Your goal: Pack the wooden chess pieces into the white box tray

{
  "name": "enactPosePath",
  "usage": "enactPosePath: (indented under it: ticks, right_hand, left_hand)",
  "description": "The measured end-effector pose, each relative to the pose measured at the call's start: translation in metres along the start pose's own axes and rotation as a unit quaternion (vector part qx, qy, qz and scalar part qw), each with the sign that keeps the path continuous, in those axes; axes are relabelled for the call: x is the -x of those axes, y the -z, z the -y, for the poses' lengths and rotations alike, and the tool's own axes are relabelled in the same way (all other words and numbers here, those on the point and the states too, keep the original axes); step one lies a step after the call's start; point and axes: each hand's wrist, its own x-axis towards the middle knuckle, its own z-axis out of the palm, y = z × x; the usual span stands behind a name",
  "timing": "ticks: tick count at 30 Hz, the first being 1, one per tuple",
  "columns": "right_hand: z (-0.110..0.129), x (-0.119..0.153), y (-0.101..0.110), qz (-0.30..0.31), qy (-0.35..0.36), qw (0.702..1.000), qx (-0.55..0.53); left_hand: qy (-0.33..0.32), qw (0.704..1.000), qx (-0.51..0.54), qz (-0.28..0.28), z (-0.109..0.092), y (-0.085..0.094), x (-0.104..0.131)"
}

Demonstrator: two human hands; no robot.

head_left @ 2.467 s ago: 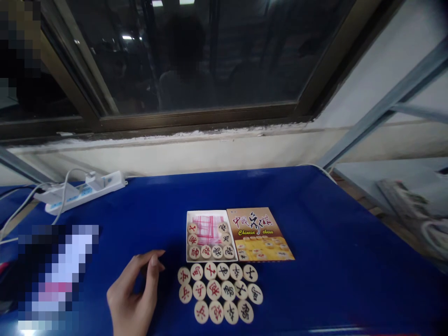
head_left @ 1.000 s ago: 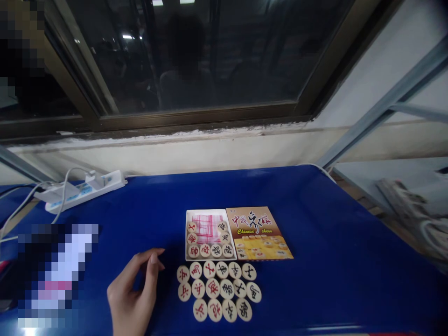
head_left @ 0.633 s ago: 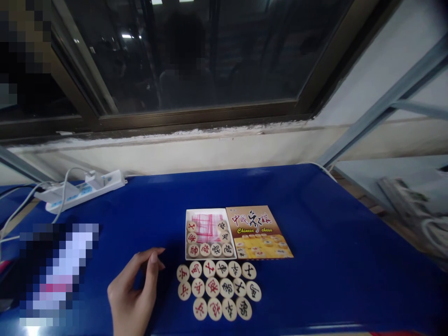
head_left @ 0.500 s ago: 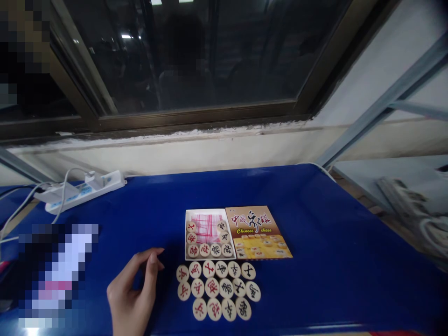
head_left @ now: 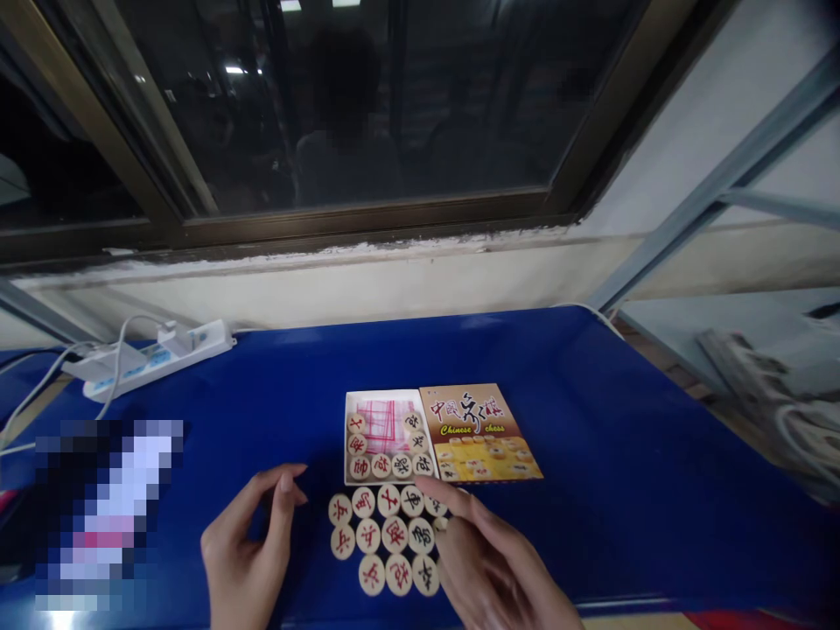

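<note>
Left hand (head_left: pixel 249 538): loosely curled, no object visible in it; left of the loose discs, apart from them.
Right hand (head_left: pixel 489 564): index extended, rest curled; can't tell if it grips anything. Covers some loose discs.
Boxed discs (head_left: pixel 381 465): eight, lining three sides of the box (head_left: pixel 384 395), just past the right index tip.
Loose discs (head_left: pixel 395 534): rough rows between the hands, outside the box; full count hidden.
Lid (head_left: pixel 482 433): off, beyond right hand.
Status: looks partial.
</note>
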Motion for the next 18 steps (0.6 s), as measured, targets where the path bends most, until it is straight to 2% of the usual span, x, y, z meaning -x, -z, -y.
enactPosePath:
  ticks: [3,6,8,9,10,11,13,14,16,18]
  right_hand:
    - [0.001,-0.007,0.000,0.006,-0.009,1.000,-0.014]
    - [0.008,-0.017,0.007,-0.015,0.017,1.000,0.002]
    - [0.018,-0.031,0.015,-0.026,0.067,0.993,0.091]
    - [0.024,-0.041,0.019,-0.017,0.098,0.980,0.171]
    - [0.031,-0.052,0.023,-0.001,0.128,0.956,0.264]
    - [0.037,-0.064,0.026,0.004,0.161,0.919,0.360]
    - [0.045,-0.086,0.031,0.017,0.200,0.820,0.537]
    - [0.048,-0.096,0.032,0.024,0.206,0.781,0.589]
    - [0.051,-0.111,0.034,0.034,0.209,0.741,0.638]
    - [0.052,-0.121,0.033,0.037,0.211,0.732,0.647]
  left_hand:
    - [-0.011,1.000,-0.002,0.015,-0.008,-0.002,-0.007]
    - [-0.083,0.991,-0.025,0.100,-0.023,-0.006,-0.026]
    - [-0.146,0.973,-0.074,0.161,-0.033,-0.012,-0.045]
    - [-0.173,0.959,-0.111,0.193,-0.038,-0.015,-0.055]
    - [-0.199,0.942,-0.154,0.222,-0.041,-0.019,-0.064]
    - [-0.217,0.928,-0.177,0.245,-0.043,-0.023,-0.072]
    - [-0.242,0.906,-0.209,0.277,-0.045,-0.030,-0.085]
    - [-0.249,0.900,-0.216,0.287,-0.044,-0.034,-0.089]
    - [-0.261,0.887,-0.233,0.301,-0.043,-0.039,-0.093]
    - [-0.268,0.879,-0.242,0.311,-0.042,-0.044,-0.095]
